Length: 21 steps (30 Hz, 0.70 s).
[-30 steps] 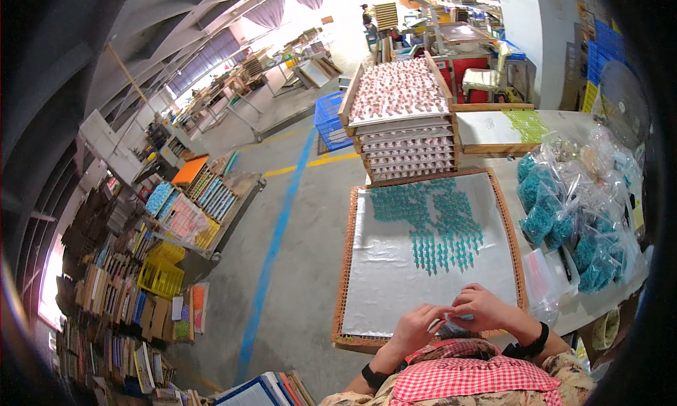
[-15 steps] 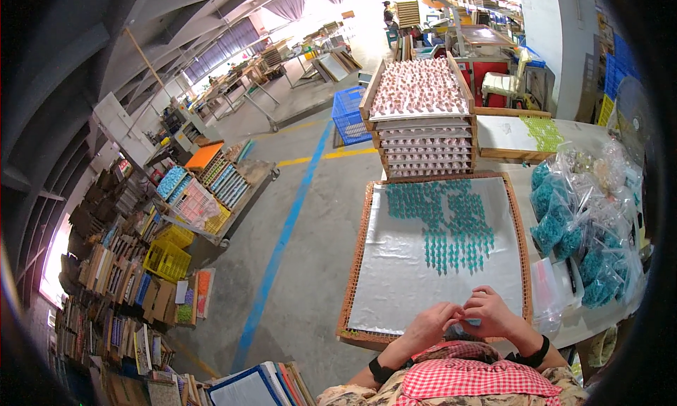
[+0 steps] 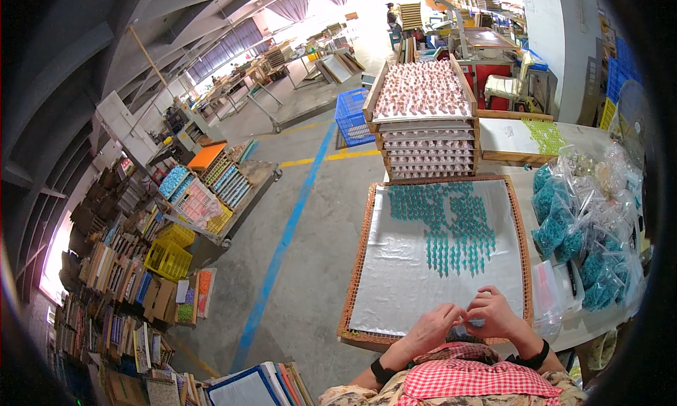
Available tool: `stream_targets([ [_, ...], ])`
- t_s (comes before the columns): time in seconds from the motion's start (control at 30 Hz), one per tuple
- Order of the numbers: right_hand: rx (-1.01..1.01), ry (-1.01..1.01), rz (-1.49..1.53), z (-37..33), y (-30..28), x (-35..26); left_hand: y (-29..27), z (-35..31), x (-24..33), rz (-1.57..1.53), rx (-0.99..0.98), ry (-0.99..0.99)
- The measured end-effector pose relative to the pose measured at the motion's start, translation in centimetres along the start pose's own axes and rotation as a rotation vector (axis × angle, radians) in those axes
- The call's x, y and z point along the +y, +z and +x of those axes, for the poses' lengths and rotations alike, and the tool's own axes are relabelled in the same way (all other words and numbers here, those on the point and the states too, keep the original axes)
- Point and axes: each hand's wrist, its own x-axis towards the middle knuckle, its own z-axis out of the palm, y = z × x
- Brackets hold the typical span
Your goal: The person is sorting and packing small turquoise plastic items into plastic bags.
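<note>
Both hands meet over the near edge of a brown-rimmed tray [image 3: 356, 265] lined with white cloth [image 3: 391, 282]. My left hand [image 3: 433, 325] is closed, its fingertips pinched against those of the other hand. Curled in a pinch too is my right hand [image 3: 493, 316], with its knuckles raised. Whatever lies between the fingertips is too small to make out. A bluish, shiny patch shows just below the fingers. Ahead of my hands, many small teal pieces [image 3: 460, 219] stand in rows on the cloth, over its far and middle part.
Behind the tray rises a stack of trays [image 3: 423, 152] topped with pinkish pieces [image 3: 423, 88]. Clear bags of teal pieces [image 3: 557, 219] lie to the right on the table. A blue crate [image 3: 352, 117] stands on the floor. Frames and boards [image 3: 261, 388] lean at the lower left.
The whole view has shifted very slightly. My hands keep the same pinch at the tray's near edge, with only a tiny movement of the fingers.
</note>
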Motion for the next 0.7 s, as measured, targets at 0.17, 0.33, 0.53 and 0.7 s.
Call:
stream_targets([
  [0.17, 0.042, 0.027, -0.026, -0.5, -0.5, 0.3, -0.4, -0.4, -0.2, -0.004, -0.039, -0.036],
  [0.33, 0.044, 0.019, -0.006, -0.6, 0.0, 0.8, -0.9, -0.3, 0.2, -0.003, -0.033, -0.037],
  [0.53, 0.034, 0.016, -0.028, -0.7, -0.4, 0.4, -1.1, -0.1, 0.2, 0.171, -0.047, 0.014],
  [0.7, 0.027, 0.018, -0.011, -0.7, -0.4, -0.3, -0.9, 0.3, 0.2, 0.248, -0.044, 0.051],
])
